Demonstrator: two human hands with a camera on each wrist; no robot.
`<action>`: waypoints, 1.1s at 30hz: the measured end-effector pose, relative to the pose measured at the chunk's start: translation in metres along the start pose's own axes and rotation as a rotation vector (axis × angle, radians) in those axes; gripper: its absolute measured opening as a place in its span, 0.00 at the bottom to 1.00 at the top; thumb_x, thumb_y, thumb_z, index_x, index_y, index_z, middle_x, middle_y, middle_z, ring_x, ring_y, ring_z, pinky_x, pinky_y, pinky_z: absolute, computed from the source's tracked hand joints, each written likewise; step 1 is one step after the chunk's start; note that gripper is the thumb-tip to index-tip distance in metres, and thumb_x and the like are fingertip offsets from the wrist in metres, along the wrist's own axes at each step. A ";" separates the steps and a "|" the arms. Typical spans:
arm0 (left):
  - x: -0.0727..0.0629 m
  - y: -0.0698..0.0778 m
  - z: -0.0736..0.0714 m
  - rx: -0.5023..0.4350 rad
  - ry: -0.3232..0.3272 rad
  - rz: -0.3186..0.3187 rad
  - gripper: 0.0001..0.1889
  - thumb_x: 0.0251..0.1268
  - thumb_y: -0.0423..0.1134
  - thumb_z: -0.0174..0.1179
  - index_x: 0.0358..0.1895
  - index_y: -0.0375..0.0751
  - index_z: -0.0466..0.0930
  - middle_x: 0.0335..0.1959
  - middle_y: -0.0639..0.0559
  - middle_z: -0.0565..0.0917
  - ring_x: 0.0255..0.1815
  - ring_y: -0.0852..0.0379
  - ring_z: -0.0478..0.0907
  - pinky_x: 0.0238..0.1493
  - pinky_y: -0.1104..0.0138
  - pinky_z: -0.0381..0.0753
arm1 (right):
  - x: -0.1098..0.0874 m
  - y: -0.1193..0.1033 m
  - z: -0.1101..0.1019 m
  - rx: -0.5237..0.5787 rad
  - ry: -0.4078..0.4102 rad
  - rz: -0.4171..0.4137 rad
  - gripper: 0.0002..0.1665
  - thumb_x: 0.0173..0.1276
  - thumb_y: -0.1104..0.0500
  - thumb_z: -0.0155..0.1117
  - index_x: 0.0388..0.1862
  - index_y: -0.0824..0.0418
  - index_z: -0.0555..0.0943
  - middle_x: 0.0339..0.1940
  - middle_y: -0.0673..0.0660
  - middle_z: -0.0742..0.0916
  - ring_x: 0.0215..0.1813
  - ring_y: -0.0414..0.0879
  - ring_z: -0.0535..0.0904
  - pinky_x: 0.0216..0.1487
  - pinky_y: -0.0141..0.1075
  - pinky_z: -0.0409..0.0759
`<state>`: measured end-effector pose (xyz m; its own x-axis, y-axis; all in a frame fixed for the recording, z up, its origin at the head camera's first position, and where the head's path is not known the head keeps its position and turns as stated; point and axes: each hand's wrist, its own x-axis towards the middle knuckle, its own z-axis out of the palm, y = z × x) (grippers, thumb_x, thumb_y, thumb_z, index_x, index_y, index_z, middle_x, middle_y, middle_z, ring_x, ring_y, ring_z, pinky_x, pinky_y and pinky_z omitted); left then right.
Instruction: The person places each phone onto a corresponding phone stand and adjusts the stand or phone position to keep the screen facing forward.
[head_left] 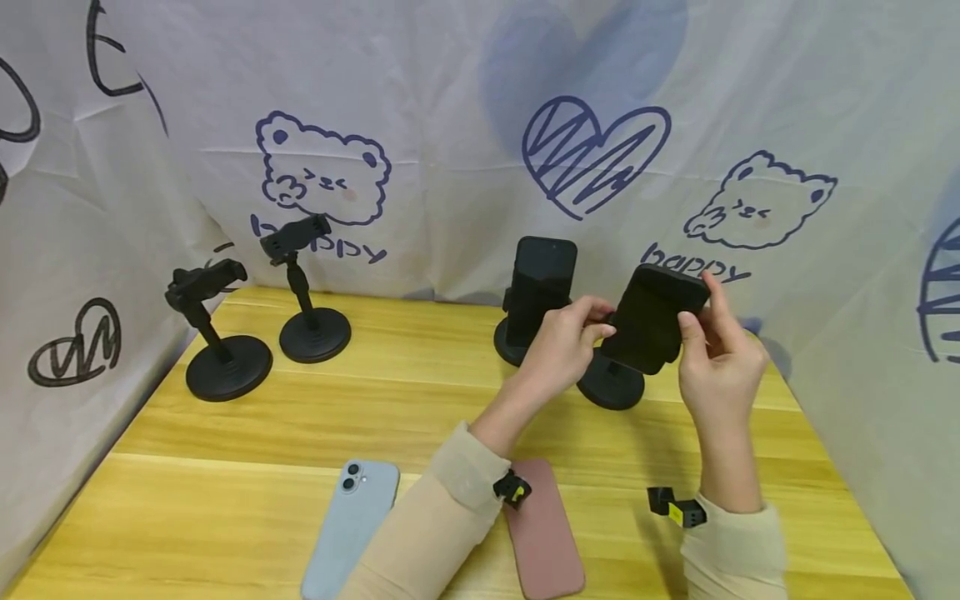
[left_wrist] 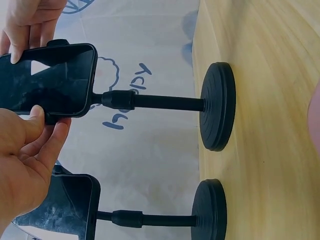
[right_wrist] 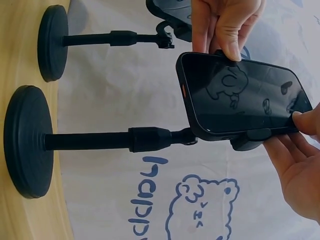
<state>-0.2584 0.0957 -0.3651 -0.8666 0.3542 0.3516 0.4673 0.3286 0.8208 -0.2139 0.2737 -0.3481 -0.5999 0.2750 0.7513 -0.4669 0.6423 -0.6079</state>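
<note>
A black smartphone (head_left: pixel 651 323) sits tilted in the clamp of a black phone stand (head_left: pixel 611 383), its dark screen facing me. My left hand (head_left: pixel 558 346) pinches the clamp at the phone's left edge, thumb in front. With thumb on the screen and fingers behind, my right hand (head_left: pixel 720 367) grips the phone's right edge near its top. In the right wrist view, the clamp's other arm (right_wrist: pixel 251 139) lies against the phone's long edge beside the right fingers. Just left of the hands, a second smartphone (head_left: pixel 540 287) stands upright in another phone stand (head_left: pixel 510 343).
Two black phone stands with bare clamps (head_left: pixel 228 367) (head_left: pixel 315 333) stand at the back left. A light blue phone (head_left: pixel 352 525) and a pink phone (head_left: pixel 546 533) lie face down near the front of the wooden table (head_left: pixel 225 492). A printed white cloth (head_left: pixel 450 167) hangs behind.
</note>
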 end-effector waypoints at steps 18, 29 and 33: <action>0.001 -0.002 -0.002 0.008 -0.001 0.003 0.14 0.79 0.35 0.56 0.61 0.37 0.79 0.53 0.47 0.86 0.50 0.58 0.86 0.48 0.78 0.81 | -0.004 0.004 0.002 -0.041 0.005 -0.053 0.29 0.66 0.73 0.72 0.66 0.61 0.83 0.33 0.72 0.88 0.36 0.17 0.76 0.44 0.12 0.74; 0.002 -0.002 -0.003 -0.005 -0.001 -0.002 0.14 0.79 0.35 0.57 0.61 0.37 0.79 0.53 0.46 0.86 0.50 0.58 0.85 0.47 0.78 0.81 | -0.006 0.006 0.003 -0.030 -0.021 -0.027 0.28 0.68 0.72 0.71 0.66 0.59 0.84 0.34 0.72 0.88 0.35 0.18 0.77 0.42 0.12 0.74; 0.002 -0.001 -0.003 -0.028 -0.014 -0.016 0.14 0.78 0.36 0.59 0.61 0.38 0.79 0.52 0.47 0.86 0.47 0.60 0.84 0.46 0.78 0.80 | -0.005 0.006 -0.001 -0.019 -0.033 -0.014 0.27 0.67 0.72 0.71 0.65 0.60 0.84 0.31 0.69 0.88 0.32 0.20 0.75 0.37 0.13 0.72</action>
<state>-0.2613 0.0936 -0.3640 -0.8713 0.3612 0.3323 0.4482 0.3095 0.8387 -0.2130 0.2769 -0.3548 -0.6144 0.2422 0.7509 -0.4633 0.6596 -0.5918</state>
